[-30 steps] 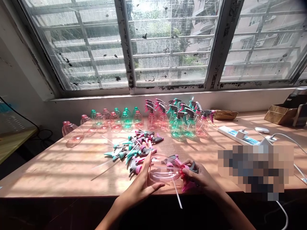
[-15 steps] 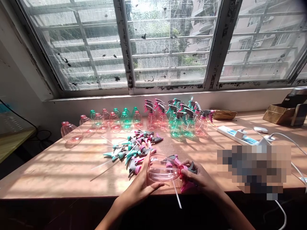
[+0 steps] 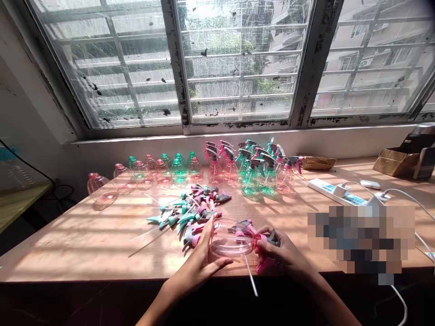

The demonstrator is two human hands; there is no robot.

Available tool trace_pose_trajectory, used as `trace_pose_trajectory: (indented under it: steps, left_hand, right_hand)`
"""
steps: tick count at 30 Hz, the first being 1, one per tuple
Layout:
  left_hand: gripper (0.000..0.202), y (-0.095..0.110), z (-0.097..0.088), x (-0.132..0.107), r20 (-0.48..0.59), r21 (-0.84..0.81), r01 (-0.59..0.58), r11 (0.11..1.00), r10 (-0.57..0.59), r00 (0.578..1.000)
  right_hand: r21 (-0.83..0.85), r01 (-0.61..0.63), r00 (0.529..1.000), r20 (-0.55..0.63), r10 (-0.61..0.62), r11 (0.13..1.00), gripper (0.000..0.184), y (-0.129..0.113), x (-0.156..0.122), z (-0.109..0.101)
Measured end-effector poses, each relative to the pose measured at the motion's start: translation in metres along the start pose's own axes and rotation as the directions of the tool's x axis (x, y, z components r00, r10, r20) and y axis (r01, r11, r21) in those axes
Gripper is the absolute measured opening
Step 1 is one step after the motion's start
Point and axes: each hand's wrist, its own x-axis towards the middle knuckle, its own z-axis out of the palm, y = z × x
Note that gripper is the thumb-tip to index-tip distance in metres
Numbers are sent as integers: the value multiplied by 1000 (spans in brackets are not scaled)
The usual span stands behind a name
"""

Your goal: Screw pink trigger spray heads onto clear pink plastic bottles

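Where sunlight is striping the wooden surface [image 3: 102, 246], capped pink and green spray bottles [image 3: 250, 184] are standing clustered below the window [image 3: 238, 68], and headless bottles [image 3: 165, 177] are lining up to their left. Loose trigger sprayers [image 3: 204, 213] are lying heaped nearer me. Close to the near edge, a transparent pink bottle [image 3: 229, 245] is pointing its neck rightward; my left grip [image 3: 200, 259], thumb spread, is cupping its base, while my right grip [image 3: 282, 249] is pinching firmly around the trigger sprayer [image 3: 274, 239] at its neck. Below, a thin tube [image 3: 251, 277] is jutting past the edge.

Sunlight through a streaked, barred window [image 3: 241, 68]
Bright bands cross the wooden tabletop [image 3: 84, 249]; a grey wall [image 3: 25, 97] stands left.
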Motion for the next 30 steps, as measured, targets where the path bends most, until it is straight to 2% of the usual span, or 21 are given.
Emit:
trace_pose_trajectory:
  steps: [5,9,12,15,19,24,30]
  left_hand:
    - [85,-3,1,-2,7,-13,4,1000,-4,1000]
    - [102,0,1,-2,16,16,38,999,-38,999]
    - [105,1,0,-1,27,2,37,999,-37,999]
    - [98,-2,1,-1,11,-6,-2,1000,3,1000]
    - [79,-5,2,-1,-1,-64,-55,996,55,998]
    - [103,2,1,0,-3,-53,8,999,-8,1000]
    - [101,0,1,0,6,-8,15,1000,-15,1000]
  right_hand:
    - [40,-11,1000,7,11,999,38,-1,0,-1]
    - [9,-9,1000,13,9,1000,39,1,0,-2]
    - [-1,-12,1000,20,12,1000,40,1,-1,-2]
    - [-9,1,1000,11,-1,1000,38,1,-1,-2]
    - [-13,-7,1000,-5,7,1000,38,-1,-2,-1]
    - [-20,-9,1000,-5,8,1000,41,-2,-1,-1]
    - [20,-22,1000,-8,22,1000,41,-7,-2,2]
